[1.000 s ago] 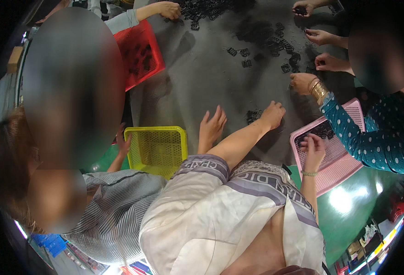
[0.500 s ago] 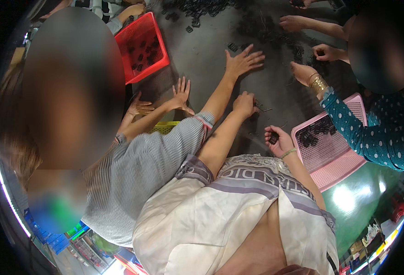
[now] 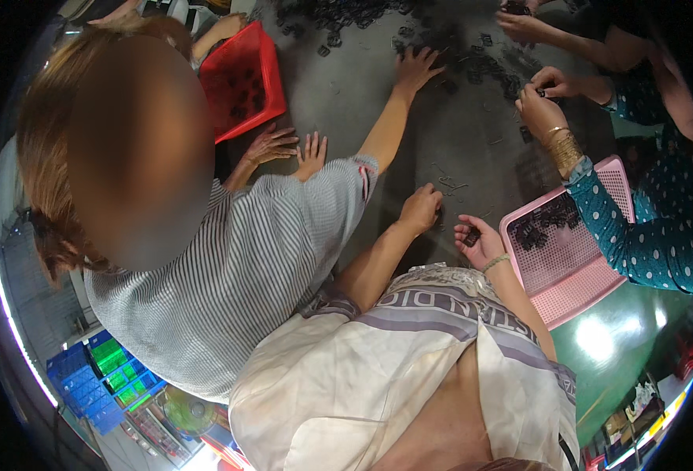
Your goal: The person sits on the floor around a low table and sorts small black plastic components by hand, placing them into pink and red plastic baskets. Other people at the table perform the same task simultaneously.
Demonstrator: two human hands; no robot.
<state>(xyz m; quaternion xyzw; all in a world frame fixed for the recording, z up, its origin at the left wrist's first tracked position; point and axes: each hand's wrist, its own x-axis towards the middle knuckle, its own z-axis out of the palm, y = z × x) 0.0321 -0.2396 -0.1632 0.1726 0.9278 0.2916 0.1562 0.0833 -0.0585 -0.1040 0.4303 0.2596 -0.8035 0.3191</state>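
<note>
My right hand [image 3: 481,244] is curled, palm up, around a small black plastic part [image 3: 472,235] close to my lap. Just left of it, my left hand [image 3: 422,209] is closed low over the dark table [image 3: 378,169]. What its fingers hold, if anything, is hidden. Thin wiry scraps [image 3: 451,185] lie on the tabletop beyond my left fingertips, apart from the hand.
A pink basket [image 3: 564,302] with black parts stands at my right. Far left is a red basket [image 3: 273,78], also holding black parts. A heap of black parts [image 3: 338,16] covers the far table. Co-workers' arms reach in from left and right.
My left hand has drawn back slightly toward me, away from the scraps; my right hand stays put. The striped-sleeved co-worker leans further over the table. The co-worker in dotted sleeves has brought both hands together.
</note>
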